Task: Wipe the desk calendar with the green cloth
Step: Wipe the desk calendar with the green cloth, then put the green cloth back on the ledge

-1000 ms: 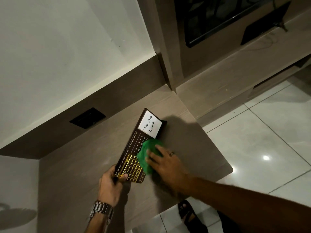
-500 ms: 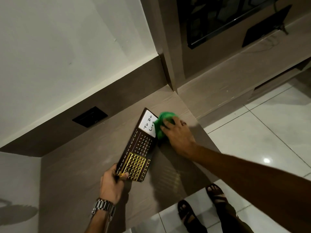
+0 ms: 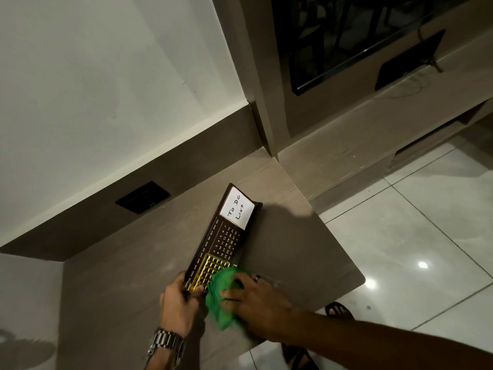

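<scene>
The desk calendar (image 3: 222, 240) is a long dark brown board with printed months and dates, a gold grid slider near its lower end and a white "To Do List" note at its far end. It lies tilted on the brown desk (image 3: 288, 252). My left hand (image 3: 177, 305) grips its near end. My right hand (image 3: 253, 305) presses the crumpled green cloth (image 3: 220, 295) against the calendar's near right corner, beside the gold grid. The cloth hides that corner.
A black socket plate (image 3: 142, 196) sits in the brown back panel. The desk's right edge drops to a white tiled floor (image 3: 416, 236), where sandalled feet show. A TV unit with a dark screen (image 3: 346, 36) stands at the upper right.
My right hand swept the green cloth up the calendar to the white note, then back down to the near end by the gold grid. My left hand kept its hold.
</scene>
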`<state>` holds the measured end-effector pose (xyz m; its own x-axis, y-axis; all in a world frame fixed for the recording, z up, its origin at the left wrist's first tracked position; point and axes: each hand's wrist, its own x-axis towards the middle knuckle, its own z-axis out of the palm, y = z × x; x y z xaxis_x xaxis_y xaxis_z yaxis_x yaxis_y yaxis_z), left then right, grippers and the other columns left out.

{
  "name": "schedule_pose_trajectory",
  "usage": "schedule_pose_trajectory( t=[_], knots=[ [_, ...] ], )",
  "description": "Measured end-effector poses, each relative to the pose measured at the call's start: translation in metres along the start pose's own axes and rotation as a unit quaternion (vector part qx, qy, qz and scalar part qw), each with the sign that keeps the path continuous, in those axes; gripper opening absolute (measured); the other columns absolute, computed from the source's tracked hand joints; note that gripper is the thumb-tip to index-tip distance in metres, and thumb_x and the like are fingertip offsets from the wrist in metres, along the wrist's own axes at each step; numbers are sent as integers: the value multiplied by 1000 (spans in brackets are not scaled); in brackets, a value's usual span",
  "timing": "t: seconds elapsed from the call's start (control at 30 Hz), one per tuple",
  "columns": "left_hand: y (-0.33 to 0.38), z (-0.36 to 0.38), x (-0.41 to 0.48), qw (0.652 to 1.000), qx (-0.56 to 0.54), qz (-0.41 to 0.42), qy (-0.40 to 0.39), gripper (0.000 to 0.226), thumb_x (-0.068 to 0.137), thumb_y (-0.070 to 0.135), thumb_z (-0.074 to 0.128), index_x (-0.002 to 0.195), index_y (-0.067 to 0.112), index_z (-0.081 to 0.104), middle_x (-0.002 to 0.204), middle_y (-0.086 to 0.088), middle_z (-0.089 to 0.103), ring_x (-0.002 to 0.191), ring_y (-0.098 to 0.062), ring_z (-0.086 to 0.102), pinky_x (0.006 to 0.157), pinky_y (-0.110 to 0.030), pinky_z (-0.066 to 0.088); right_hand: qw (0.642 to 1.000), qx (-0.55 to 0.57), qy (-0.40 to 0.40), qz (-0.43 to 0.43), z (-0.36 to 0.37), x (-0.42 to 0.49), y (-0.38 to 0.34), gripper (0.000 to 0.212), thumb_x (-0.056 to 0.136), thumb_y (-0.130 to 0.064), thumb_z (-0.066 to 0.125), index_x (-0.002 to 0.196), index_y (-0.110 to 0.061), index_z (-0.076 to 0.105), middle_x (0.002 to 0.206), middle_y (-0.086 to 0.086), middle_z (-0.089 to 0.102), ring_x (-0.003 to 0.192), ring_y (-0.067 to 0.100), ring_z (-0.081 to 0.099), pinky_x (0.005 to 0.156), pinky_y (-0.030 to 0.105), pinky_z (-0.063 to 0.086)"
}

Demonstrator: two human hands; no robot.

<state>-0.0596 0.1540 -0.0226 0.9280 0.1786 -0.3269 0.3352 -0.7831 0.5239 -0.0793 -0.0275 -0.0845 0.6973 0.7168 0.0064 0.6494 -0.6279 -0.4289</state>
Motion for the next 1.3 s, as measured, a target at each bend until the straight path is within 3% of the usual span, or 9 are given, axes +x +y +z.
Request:
schedule_pose_trajectory(
  t=[0.13, 0.23, 0.43, 0.6, 0.8, 0.93, 1.03, 1.17, 1.3],
  knots=[
    [2, -1, 1, 1000, 10, -25, 1, 55, 78, 8, 72, 128, 14, 51, 90, 8, 63, 76, -1, 57, 74, -29, 52, 960, 179, 206, 67, -20, -14, 28, 57, 69, -6, 68, 125, -15, 63, 129, 4, 62, 120, 34, 49, 95, 44, 48],
    [11, -5, 2, 999, -22, -34, 8, 79, 75, 22, 76, 142, 19, 34, 129, -9, 57, 103, -20, 60, 95, -47, 48, 902, 241, 307, 185, -42, -19, 57, 56, 69, -5, 58, 123, -16, 65, 123, 3, 66, 116, 22, 51, 99, 42, 46],
    [68, 12, 15, 975, 119, 144, 117, 80, 80, 52, 60, 145, 19, 27, 157, -5, 23, 146, -22, 11, 110, -54, 20, 837, 258, 377, 300, -82, -31, 146, 50, 77, 1, 57, 124, -14, 64, 114, 7, 68, 106, 21, 61, 93, 41, 51],
    [115, 72, 39, 932, 185, 295, 96, 72, 85, 53, 51, 142, 14, 33, 152, -9, 33, 146, -25, 17, 114, -50, 28, 829, 215, 404, 321, -91, -38, 210, 50, 78, 12, 60, 124, -5, 64, 117, 12, 68, 107, 21, 62, 99, 44, 49],
    [111, 160, 69, 908, 278, 312, -36, 86, 84, 73, 24, 150, 19, 9, 161, -3, 9, 147, -18, -8, 119, -42, 1, 852, 143, 326, 385, -71, -32, 272, 49, 87, 0, 62, 133, -16, 56, 133, 9, 59, 120, 23, 55, 105, 42, 45],
    [97, 184, 83, 900, 301, 310, -59, 87, 83, 76, 22, 150, 24, 3, 161, -2, -1, 147, -22, -11, 119, -44, -8, 888, 37, 217, 404, -55, -16, 300, 62, 89, -10, 64, 145, -23, 41, 151, 6, 38, 139, 28, 28, 103, 52, 44],
    [93, 189, 87, 898, 307, 311, -52, 87, 83, 76, 23, 150, 24, 4, 160, -1, -3, 147, -22, -11, 117, -44, -11, 927, -30, 112, 356, -43, -5, 313, 77, 86, -13, 68, 151, -24, 27, 161, 5, 18, 147, 28, 6, 109, 55, 35],
    [91, 190, 89, 894, 318, 309, -60, 89, 83, 77, 21, 150, 22, 3, 161, -3, -3, 148, -24, -7, 117, -44, -11, 947, -108, 24, 302, -22, -4, 318, 86, 91, -22, 57, 155, -18, 1, 163, 8, -7, 146, 31, -14, 116, 48, 1],
    [87, 192, 92, 891, 327, 308, -66, 88, 83, 76, 23, 150, 21, 4, 161, -5, 1, 148, -25, -5, 117, -47, -7, 953, -83, 9, 290, -20, -4, 321, 85, 91, -21, 51, 155, -19, -5, 162, 7, -11, 146, 30, -17, 119, 50, 3]
  ],
)
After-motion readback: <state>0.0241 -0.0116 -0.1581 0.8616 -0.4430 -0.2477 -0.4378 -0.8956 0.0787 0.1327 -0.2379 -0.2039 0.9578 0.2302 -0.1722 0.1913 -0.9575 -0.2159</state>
